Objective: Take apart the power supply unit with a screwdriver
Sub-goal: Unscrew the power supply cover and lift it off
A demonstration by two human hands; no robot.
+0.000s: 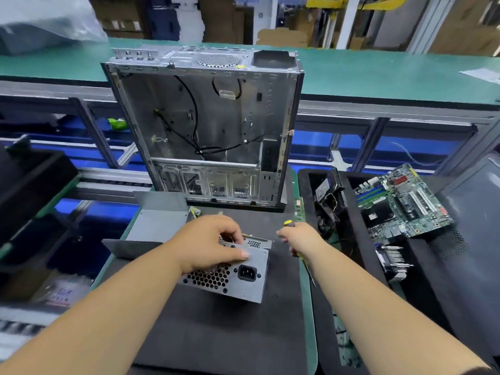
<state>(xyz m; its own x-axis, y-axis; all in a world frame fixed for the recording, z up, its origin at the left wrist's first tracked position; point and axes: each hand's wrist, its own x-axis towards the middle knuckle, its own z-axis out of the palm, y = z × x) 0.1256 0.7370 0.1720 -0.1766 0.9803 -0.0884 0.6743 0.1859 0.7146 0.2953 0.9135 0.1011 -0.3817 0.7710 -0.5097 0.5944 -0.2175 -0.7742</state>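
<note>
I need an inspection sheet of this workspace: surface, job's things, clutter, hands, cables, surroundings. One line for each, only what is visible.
Surface: black mat on a green bench.
Job's things: power supply unit lies on the mat, socket face toward the camera; screwdriver, yellow-black handle, tip clear of the unit.
Clutter: empty computer case stands behind; grey metal cover at left; motherboard in a black tray at right.
Hands: left hand grips the unit's top; right hand grips the screwdriver.
Cables: black cables loose inside the case.
Surroundings: green conveyor behind, cardboard boxes beyond.
</note>
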